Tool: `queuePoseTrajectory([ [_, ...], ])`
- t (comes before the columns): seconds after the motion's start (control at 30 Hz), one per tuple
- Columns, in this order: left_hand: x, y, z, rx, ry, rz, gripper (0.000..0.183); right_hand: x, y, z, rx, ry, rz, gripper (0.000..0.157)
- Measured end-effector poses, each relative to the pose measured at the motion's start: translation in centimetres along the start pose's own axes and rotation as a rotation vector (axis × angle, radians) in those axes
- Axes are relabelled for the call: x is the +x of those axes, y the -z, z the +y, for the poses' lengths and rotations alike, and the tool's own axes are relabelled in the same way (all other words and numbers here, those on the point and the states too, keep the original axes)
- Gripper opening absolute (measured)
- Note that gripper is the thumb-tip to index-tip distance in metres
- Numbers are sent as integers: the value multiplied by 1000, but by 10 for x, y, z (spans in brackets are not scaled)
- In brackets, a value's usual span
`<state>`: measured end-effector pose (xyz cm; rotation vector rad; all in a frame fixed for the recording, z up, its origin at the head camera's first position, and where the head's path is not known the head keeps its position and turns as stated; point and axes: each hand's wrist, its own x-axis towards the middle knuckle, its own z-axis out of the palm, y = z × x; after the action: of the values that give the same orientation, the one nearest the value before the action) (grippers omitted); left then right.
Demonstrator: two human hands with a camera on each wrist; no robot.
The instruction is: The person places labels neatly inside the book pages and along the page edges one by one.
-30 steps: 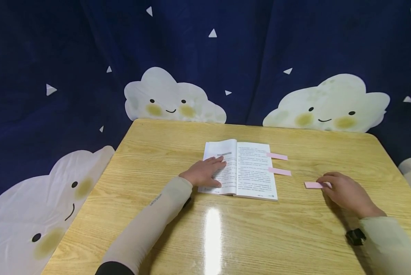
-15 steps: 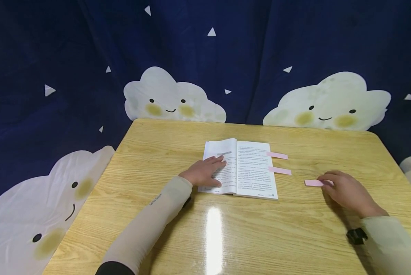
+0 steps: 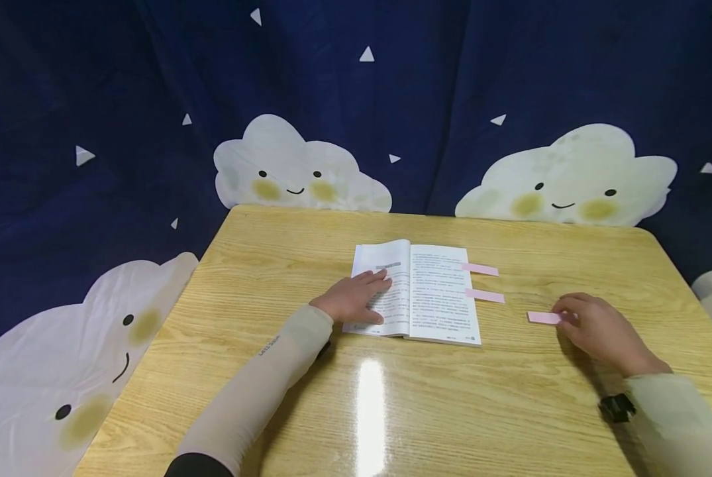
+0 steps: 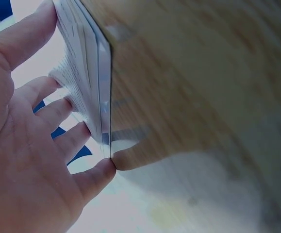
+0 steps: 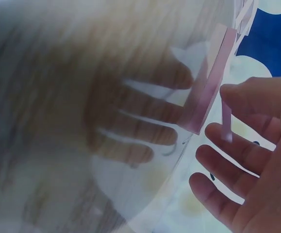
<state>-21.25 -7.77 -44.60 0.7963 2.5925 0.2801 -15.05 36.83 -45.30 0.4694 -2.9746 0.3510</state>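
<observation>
An open book (image 3: 442, 298) with printed pages lies on the wooden table. My left hand (image 3: 352, 299) rests on its left page with the fingers spread; in the left wrist view the fingertips (image 4: 72, 138) touch the page by the book's edge. Two pink sticky notes (image 3: 484, 296) stick out from the right page's outer edge. Right of the book, my right hand (image 3: 600, 331) is at a small pink sticky note pad (image 3: 542, 318). In the right wrist view, a thin pink sticky note (image 5: 226, 122) is pinched at my thumb, beside the pad (image 5: 212, 87).
The wooden table (image 3: 451, 411) extends around the book, its back edge against a dark blue curtain (image 3: 332, 79) printed with clouds and triangles. Light glares on the tabletop in front of the book.
My right hand's fingers have shifted slightly at the right end of the sticky note pad. The left hand and the book stay where they were.
</observation>
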Motion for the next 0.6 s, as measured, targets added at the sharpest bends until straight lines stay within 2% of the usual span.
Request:
queuePoseTrajectory([
  [0.27,0,1,0,-2,2,-1,80,0,-1,0,-27,-11,21,6],
  [0.43,1,1,0,-1,-1,0,80,2,-2,0,-61,-28,27,8],
  [0.6,2,0,-1,2,2,-5,80,5,0,2,-42,-44,-54,10],
])
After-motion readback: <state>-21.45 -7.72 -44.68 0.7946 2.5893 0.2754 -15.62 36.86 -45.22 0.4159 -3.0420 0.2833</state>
